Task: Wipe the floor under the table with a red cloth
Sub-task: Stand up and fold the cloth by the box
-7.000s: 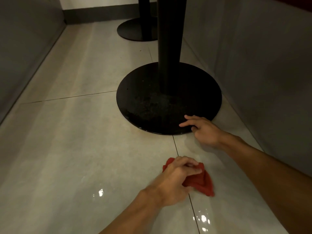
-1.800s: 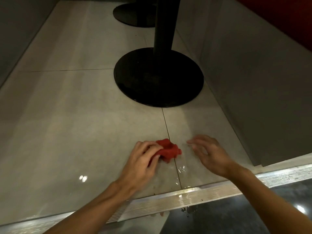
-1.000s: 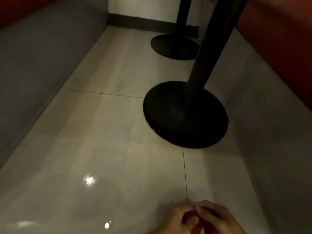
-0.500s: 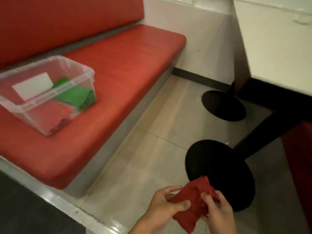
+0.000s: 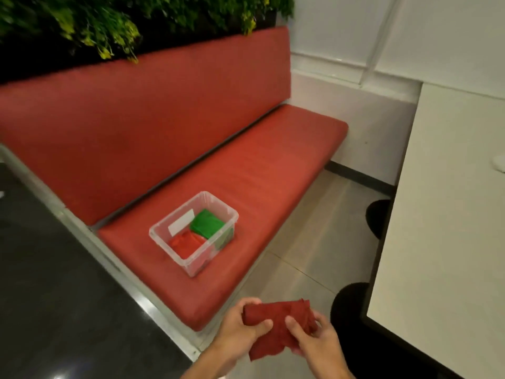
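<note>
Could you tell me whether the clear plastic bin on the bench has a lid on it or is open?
Open. The clear plastic bin shows no lid; its green cloth and red cloth lie uncovered.

Red padded bench [image 5: 246, 170] under green foliage [image 5: 109, 20], white wall [image 5: 410, 31], grey tiled floor [image 5: 314, 236].

Head camera, my only view, standing height.
I look forward and down; hands close at the bottom edge; bench [image 5: 246, 170] ahead-left; table [image 5: 451, 242] right.
</note>
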The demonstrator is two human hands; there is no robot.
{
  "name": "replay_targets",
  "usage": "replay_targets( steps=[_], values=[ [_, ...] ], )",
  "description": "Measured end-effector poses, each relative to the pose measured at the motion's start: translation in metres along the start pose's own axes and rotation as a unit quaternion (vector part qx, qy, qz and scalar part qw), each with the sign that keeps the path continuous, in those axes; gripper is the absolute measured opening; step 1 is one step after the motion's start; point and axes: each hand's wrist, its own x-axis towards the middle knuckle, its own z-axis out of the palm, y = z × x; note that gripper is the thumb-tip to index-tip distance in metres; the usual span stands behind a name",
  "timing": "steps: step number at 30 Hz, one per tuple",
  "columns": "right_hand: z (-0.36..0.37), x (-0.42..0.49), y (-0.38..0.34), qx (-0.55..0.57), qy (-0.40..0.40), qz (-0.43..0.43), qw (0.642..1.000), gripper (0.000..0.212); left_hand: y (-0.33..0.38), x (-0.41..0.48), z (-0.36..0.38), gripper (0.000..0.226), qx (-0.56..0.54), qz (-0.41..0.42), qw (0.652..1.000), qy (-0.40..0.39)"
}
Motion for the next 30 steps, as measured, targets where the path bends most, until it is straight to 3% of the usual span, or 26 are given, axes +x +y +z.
replay_targets(
  steps=[3, 7, 11, 13, 15, 18, 22, 25, 28, 30],
  values=[
    [0.043, -0.006, -0.038, -0.003, -0.034, -0.016, 0.999, 0.033, 0.059, 0.003, -0.045, 0.065, 0.031, 0.041, 0.998, -0.025],
    [0.115, 0.014, -0.072, -0.040, -0.035, -0.056, 0.997, 0.045, 0.116, 0.041, -0.102, 0.058, 0.100, 0.110, 0.989, 0.020],
    [0.197, 0.051, -0.083, -0.067, -0.053, -0.097, 0.992, 0.067, 0.158, 0.107, -0.162, 0.054, 0.193, 0.123, 0.972, 0.063],
    [0.231, 0.072, -0.080, -0.139, -0.037, -0.112, 0.983, 0.055, 0.167, 0.143, -0.189, 0.058, 0.246, 0.124, 0.958, 0.074],
    [0.257, 0.089, -0.073, -0.207, -0.042, -0.088, 0.973, 0.037, 0.167, 0.172, -0.208, 0.059, 0.304, 0.125, 0.941, 0.079],
    [0.290, 0.110, -0.056, -0.244, -0.050, -0.021, 0.968, 0.035, 0.164, 0.202, -0.223, 0.053, 0.378, 0.096, 0.919, 0.061],
    [0.318, 0.128, -0.043, -0.277, -0.072, 0.053, 0.957, 0.017, 0.149, 0.226, -0.230, 0.060, 0.464, 0.073, 0.883, 0.003],
    [0.331, 0.146, -0.033, -0.316, -0.109, 0.091, 0.938, 0.020, 0.136, 0.241, -0.230, 0.059, 0.514, 0.061, 0.855, -0.033],
    [0.339, 0.153, -0.027, -0.332, -0.147, 0.143, 0.921, 0.037, 0.126, 0.245, -0.230, 0.048, 0.572, 0.041, 0.818, -0.042],
    [0.341, 0.154, -0.028, -0.339, -0.175, 0.166, 0.909, 0.032, 0.122, 0.248, -0.231, 0.053, 0.612, 0.019, 0.789, -0.053]
  ],
)
